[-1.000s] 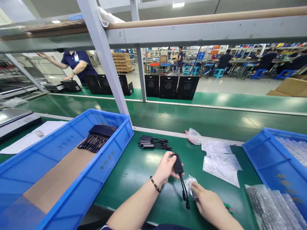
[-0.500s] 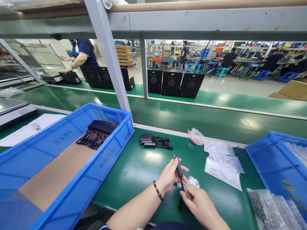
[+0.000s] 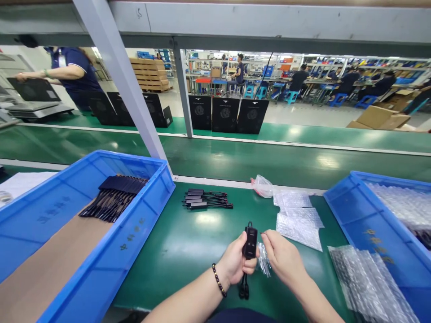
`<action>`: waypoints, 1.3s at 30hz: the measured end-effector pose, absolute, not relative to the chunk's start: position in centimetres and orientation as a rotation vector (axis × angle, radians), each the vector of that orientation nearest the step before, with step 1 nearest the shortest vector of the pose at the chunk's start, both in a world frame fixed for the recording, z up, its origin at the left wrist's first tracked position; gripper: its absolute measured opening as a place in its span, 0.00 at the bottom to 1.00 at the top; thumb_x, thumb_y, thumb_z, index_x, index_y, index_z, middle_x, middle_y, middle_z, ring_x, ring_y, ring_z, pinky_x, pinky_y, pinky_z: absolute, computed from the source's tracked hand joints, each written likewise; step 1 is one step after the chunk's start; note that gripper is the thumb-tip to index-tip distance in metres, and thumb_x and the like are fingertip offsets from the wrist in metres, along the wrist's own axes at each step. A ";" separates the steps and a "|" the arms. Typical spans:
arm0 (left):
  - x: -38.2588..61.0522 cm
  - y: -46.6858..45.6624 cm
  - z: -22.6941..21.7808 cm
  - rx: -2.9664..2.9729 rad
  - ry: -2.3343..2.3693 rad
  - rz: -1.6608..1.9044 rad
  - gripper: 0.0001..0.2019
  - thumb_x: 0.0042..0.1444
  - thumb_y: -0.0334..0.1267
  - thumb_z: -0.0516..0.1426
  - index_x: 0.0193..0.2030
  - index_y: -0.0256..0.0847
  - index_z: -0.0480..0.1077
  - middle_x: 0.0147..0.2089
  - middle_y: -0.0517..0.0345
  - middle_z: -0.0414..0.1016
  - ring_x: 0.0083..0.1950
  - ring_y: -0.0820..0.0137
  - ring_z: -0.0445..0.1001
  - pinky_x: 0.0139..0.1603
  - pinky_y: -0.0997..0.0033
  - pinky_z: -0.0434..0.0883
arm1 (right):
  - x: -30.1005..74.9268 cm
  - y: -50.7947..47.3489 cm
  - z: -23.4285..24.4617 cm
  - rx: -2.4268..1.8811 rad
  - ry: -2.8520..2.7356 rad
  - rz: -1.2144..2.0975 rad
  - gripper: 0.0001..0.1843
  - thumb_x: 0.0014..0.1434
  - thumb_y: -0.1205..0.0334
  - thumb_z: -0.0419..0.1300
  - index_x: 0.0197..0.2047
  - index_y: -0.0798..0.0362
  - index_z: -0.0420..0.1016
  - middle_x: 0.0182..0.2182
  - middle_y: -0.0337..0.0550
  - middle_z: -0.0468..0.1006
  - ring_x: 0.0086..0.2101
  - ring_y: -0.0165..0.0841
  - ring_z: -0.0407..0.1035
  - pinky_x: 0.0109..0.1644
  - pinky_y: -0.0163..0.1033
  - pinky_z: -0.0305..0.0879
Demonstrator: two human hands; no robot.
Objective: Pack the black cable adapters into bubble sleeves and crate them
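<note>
My left hand (image 3: 235, 258) is closed around a small black controller box with cables (image 3: 250, 242). A short cable loop sticks up from its top, and its plugs hang below my fingers. Just right of it, my right hand (image 3: 284, 253) is pinched, with a tiny dark tip showing at the fingertips that I cannot make out. Shiny clear strips (image 3: 264, 260) lie on the green table between the hands, partly covered. Further back, several similar black controllers with cables (image 3: 198, 205) lie in a small pile.
At left stands a long blue bin (image 3: 148, 215) with a row of black cabled units (image 3: 116, 195) on cardboard. Bubble-wrap sheets (image 3: 299, 220) and stacked bubble bags (image 3: 367, 278) lie near the right blue bin (image 3: 346, 211). A co-worker (image 3: 72, 72) handles a black panel across the belt.
My left hand has turned the controller so its broad face shows. My right hand has come off the cables and moved up beside the box. The view has shifted right.
</note>
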State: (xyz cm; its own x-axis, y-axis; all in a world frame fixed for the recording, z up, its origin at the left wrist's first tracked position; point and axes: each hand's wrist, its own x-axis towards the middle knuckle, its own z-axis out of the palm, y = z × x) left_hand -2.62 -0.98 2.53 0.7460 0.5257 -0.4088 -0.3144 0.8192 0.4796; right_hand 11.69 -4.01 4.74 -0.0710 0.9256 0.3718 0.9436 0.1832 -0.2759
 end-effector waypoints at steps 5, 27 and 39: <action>-2.5 -1.1 2.5 0.384 0.564 0.490 0.23 0.51 0.60 0.48 0.30 0.37 0.60 0.21 0.64 0.59 0.14 0.84 0.49 0.18 0.77 0.37 | 11.1 -3.6 4.0 -1.762 -2.018 -0.214 0.19 0.64 0.59 0.39 0.23 0.51 0.59 0.19 0.37 0.63 0.22 0.27 0.60 0.29 0.32 0.53; -2.2 -1.1 2.1 0.356 0.606 0.550 0.22 0.49 0.58 0.52 0.32 0.39 0.57 0.25 0.63 0.62 0.15 0.84 0.52 0.17 0.78 0.38 | 12.2 -3.4 5.1 -1.702 -1.703 0.819 0.22 0.60 0.47 0.39 0.20 0.51 0.50 0.16 0.32 0.56 0.19 0.26 0.54 0.25 0.31 0.52; -2.1 -0.9 2.2 0.371 0.709 0.624 0.24 0.45 0.59 0.55 0.37 0.40 0.57 0.24 0.66 0.62 0.14 0.86 0.51 0.16 0.81 0.38 | 11.4 -2.6 4.0 -1.732 -1.709 0.396 0.09 0.56 0.55 0.50 0.30 0.51 0.60 0.25 0.37 0.66 0.25 0.28 0.62 0.29 0.33 0.60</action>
State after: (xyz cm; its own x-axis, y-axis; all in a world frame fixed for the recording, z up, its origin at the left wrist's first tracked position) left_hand -2.11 -0.88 2.24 0.5906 0.6433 -0.4872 -0.4018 0.7580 0.5139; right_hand 11.39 -2.63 4.00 0.0988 0.9675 0.2327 0.7663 0.0752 -0.6381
